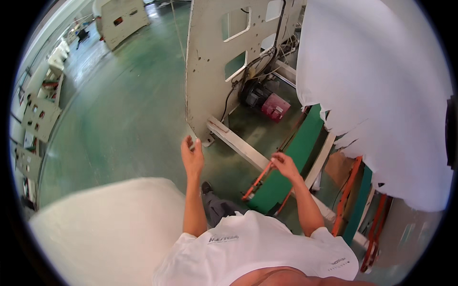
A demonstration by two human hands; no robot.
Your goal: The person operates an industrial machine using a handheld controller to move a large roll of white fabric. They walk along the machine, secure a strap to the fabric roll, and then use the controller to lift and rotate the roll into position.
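Head: hands (286, 164) on orange strap (257, 180) (thin, flat)

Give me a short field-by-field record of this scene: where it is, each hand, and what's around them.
Setting: workshop with a green floor
Left hand: raised, fingers loosely open, holding nothing, near the lower corner of a cream machine panel
Right hand: closed on an orange strap beside a green belt
Right of hands: large white sheet with a torn lower edge
Behind panel: black and red motor
Lower left: white bulky mass, blurred
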